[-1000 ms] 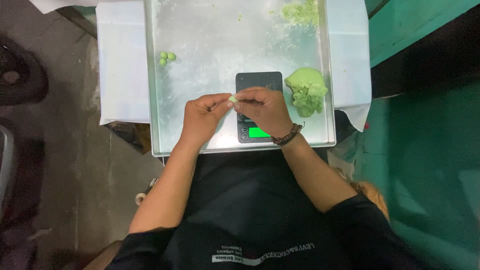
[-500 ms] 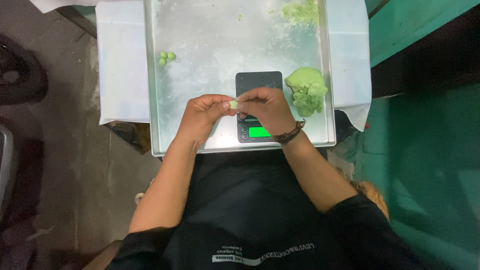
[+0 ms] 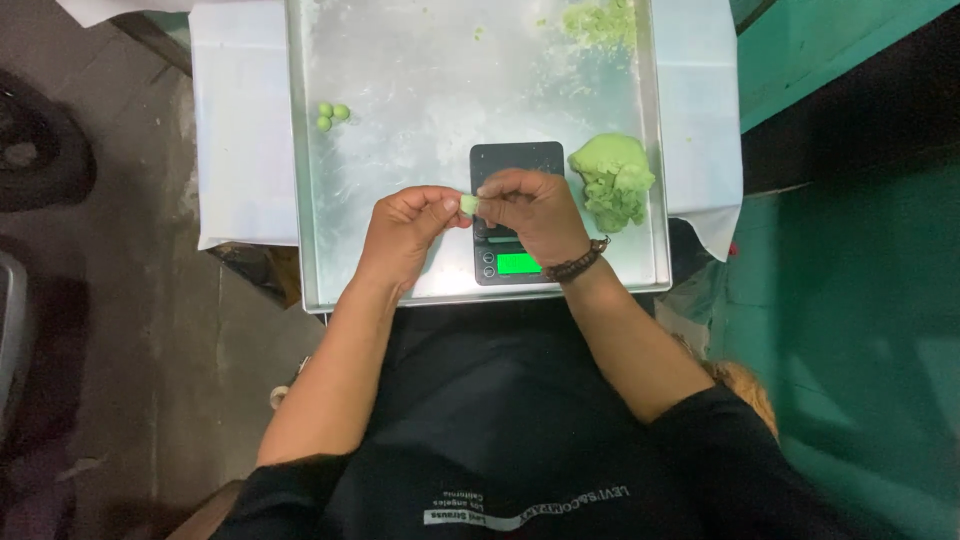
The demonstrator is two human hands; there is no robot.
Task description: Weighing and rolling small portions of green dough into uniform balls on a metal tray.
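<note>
Hands (image 3: pixel 405 228) (image 3: pixel 530 208) pinching one small dough piece (image 3: pixel 467 204) between fingertips, holding it above the scale (image 3: pixel 515 215), lump (image 3: pixel 612 178) lying beside

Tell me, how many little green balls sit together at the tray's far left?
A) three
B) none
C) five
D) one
A: three small green balls lie clustered on the metal tray, apart from both hands and from the big green dough lump beside the scale.
</note>
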